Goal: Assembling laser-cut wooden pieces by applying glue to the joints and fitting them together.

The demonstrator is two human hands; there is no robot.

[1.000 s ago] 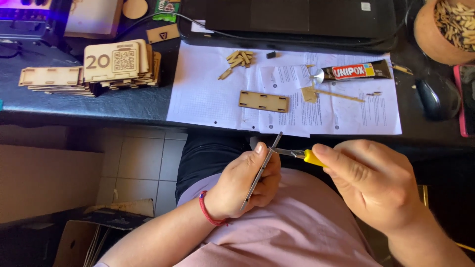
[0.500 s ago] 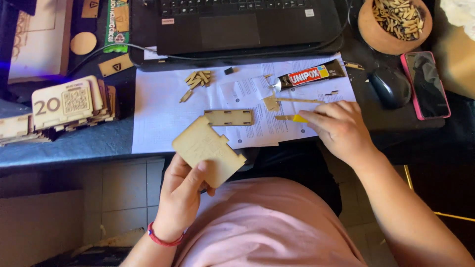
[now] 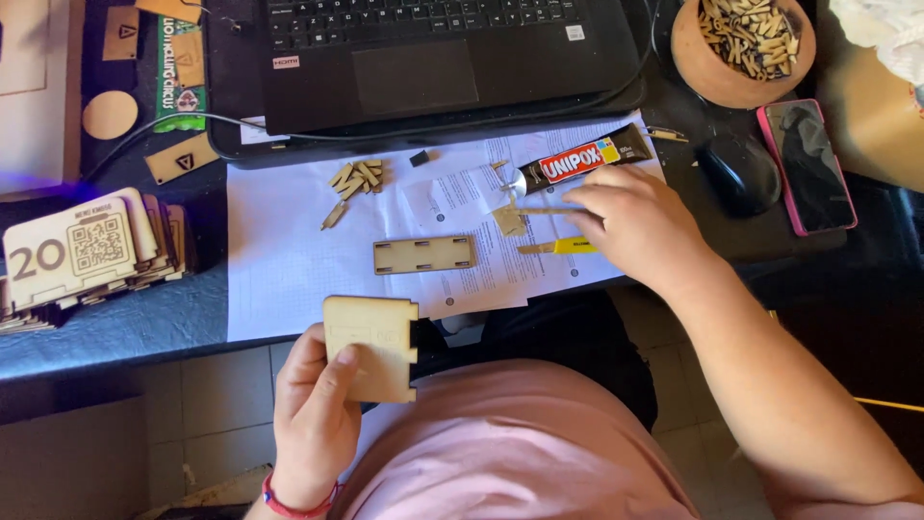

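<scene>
**Wooden panel held at lap, other hand at the glue sheet**

The left hand sits in the lower left of the frame, below the edge of the dark surface. Its fingers and thumb are clamped on a flat, pale plywood panel with notched edges, held face up in front of the pink shirt. A red band circles that wrist.

The right hand lies right of centre on the white printed paper sheets spread across the surface. Its fingers are curled downward and close together over a small yellow-handled tool, whose yellow end and thin blade poke out to the left; whether the fingers actually grip it cannot be told. Just above the hand lies a black tube of glue with a red and yellow label, its nozzle pointing left.

In the middle of the paper rests a long narrow wooden strip with small slots. Above it, a little heap of small wooden pieces lies near the black laptop, which fills the upper centre. At the left edge stands a stack of engraved wooden plaques. In the upper right are a terracotta bowl filled with wooden bits, a black computer mouse and a phone in a pink case.
</scene>
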